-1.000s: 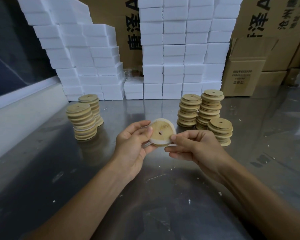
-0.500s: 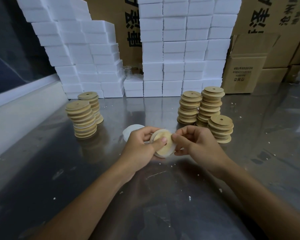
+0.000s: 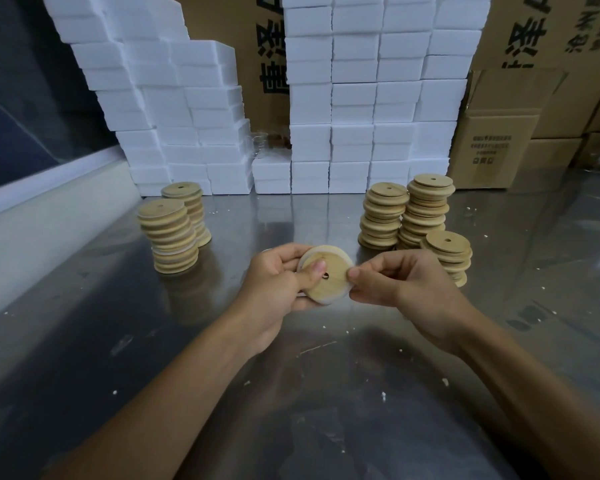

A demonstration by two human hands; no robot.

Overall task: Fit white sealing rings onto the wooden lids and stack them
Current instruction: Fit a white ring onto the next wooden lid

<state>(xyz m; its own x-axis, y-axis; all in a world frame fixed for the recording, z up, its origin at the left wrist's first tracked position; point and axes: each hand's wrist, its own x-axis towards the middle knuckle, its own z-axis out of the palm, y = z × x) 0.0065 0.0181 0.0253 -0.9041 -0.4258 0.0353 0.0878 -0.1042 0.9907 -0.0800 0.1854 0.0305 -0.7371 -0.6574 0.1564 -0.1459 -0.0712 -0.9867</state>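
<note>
- The left hand (image 3: 274,285) grips a wooden lid (image 3: 328,275) from its left side, fingers curled behind it and the thumb pressed flat on its face next to the centre hole.
- The right hand (image 3: 395,282) pinches the lid's right edge between thumb and fingers, where a white sealing ring (image 3: 326,299) shows as a pale band around the rim; whether it is fully seated all the way round I cannot tell.
- The lid is held up in the air above the steel desk (image 3: 326,393), about midway between the piles.
- To the left stand two stacks of lids (image 3: 168,237); pale bands between some layers suggest these are the finished ones.
- To the right stand three more stacks (image 3: 409,216), plain wood as far as I can see, so probably the ones left to do.
- My reading: the work is partway through, with this lid's ring nearly fitted and stacking next.
- Behind are white foam blocks (image 3: 354,98) and cardboard boxes (image 3: 499,133).
</note>
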